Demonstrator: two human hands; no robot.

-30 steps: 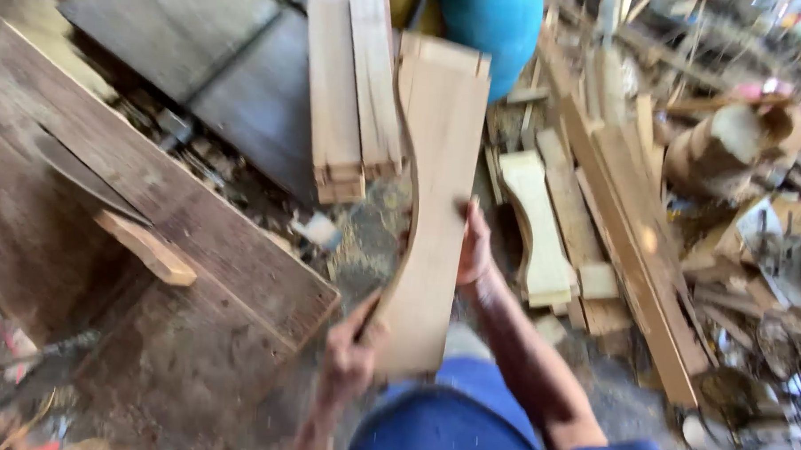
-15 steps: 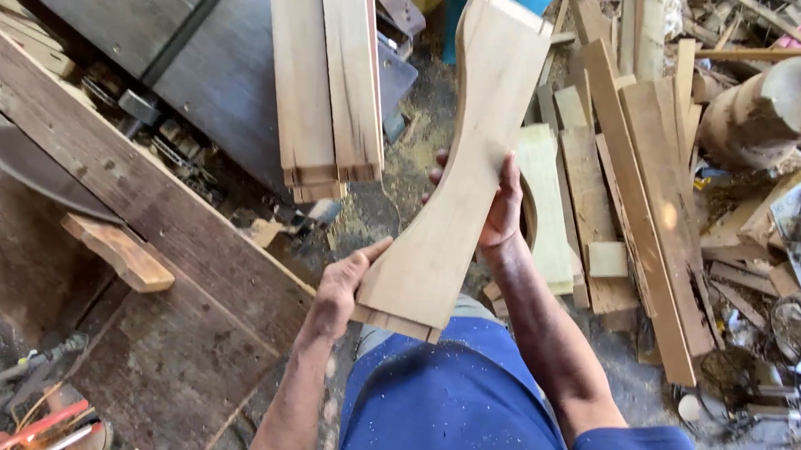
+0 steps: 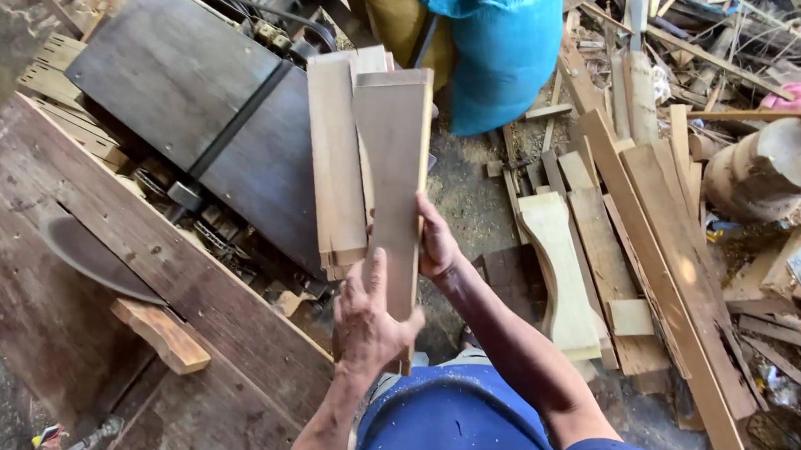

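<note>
Head view: left hand (image 3: 368, 326) and right hand (image 3: 435, 246) both clamp the curved pale wooden board (image 3: 393, 189); risk: it slips into the stacked planks (image 3: 336, 161), exposed round saw blade (image 3: 89, 254) close by.

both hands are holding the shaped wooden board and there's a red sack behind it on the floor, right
Not quite: the sack is blue, not red. The head view shows it beyond the wooden board, which the left hand and right hand both hold.

Board's (image 3: 393, 189) near end behind left hand (image 3: 368, 326); right palm (image 3: 437, 244) perhaps hidden.
</note>
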